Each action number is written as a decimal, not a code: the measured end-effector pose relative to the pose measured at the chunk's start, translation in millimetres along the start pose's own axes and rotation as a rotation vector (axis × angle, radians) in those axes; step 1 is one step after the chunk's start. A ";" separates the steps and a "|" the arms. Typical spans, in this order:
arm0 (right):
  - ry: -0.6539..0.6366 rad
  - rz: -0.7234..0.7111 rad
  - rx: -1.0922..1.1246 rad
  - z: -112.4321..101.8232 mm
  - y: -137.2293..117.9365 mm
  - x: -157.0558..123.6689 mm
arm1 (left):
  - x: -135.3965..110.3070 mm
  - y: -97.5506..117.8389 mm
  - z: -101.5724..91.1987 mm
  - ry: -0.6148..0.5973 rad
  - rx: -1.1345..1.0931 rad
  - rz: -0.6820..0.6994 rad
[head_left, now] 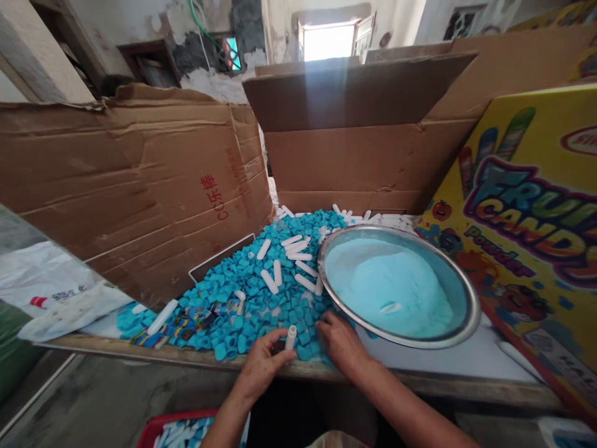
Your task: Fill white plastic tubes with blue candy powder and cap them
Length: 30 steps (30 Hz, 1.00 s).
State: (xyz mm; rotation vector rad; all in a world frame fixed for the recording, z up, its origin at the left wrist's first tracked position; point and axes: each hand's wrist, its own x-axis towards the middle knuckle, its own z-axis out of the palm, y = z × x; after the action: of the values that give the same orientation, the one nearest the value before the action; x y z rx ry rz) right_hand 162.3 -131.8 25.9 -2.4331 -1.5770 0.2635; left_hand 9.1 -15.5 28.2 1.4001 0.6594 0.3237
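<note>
My left hand [268, 364] pinches a small white plastic tube [291, 338] upright, its open neck facing up, just over the table's front edge. My right hand [342, 342] is at the near right side of a heap of blue plastic caps [261, 292], beside the steel bowl. Its fingers are curled in; what lies between them is hidden. Several white tubes [298, 249] are scattered on top of the caps. The wide steel bowl [470, 311] holds pale blue powder [396, 286], and a small white scoop-like piece [390, 307] rests in it.
Cardboard sheets [140, 186] wall off the left and back of the table. A yellow printed candy box [536, 218] stands at the right. Printed wrappers [200, 317] lie on the caps at left. Below the edge sits a red crate [153, 429] with white and blue tubes.
</note>
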 end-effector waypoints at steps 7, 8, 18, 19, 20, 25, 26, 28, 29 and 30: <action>0.030 -0.016 -0.001 16.7 0.9 9.7 | 0.1 -2.2 -1.0 0.009 0.007 0.014; 0.049 -0.015 0.006 19.3 3.4 8.0 | 0.0 -2.8 -1.1 0.002 0.007 0.017; 0.604 -0.362 0.116 30.5 8.8 -24.3 | -10.3 -5.6 25.1 -0.234 -0.177 -0.069; 0.628 -0.385 0.123 30.1 7.9 -27.8 | -11.3 -5.5 27.9 -0.256 -0.194 -0.058; 0.648 -0.409 0.131 29.2 7.2 -31.1 | -12.0 -5.1 30.0 -0.265 -0.197 -0.029; 0.597 -0.439 0.250 20.5 8.4 -43.3 | -13.7 4.4 33.7 -0.249 0.009 0.146; 0.564 -0.419 0.302 19.0 9.4 -44.9 | -14.3 7.6 34.1 -0.242 0.078 0.163; 0.516 -0.360 0.418 17.0 11.5 -47.4 | -16.1 13.8 35.6 -0.225 0.207 0.182; 0.501 -0.326 0.472 16.5 12.5 -48.3 | -17.0 16.4 36.5 -0.219 0.257 0.187; 0.486 -0.294 0.515 16.1 13.4 -49.0 | -17.8 18.5 37.6 -0.219 0.294 0.192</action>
State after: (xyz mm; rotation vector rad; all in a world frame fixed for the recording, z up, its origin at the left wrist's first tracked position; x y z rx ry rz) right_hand 149.7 -180.4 7.9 -1.6902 -1.4020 0.0131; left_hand 20.9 -52.7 51.6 1.7573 0.4033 0.2254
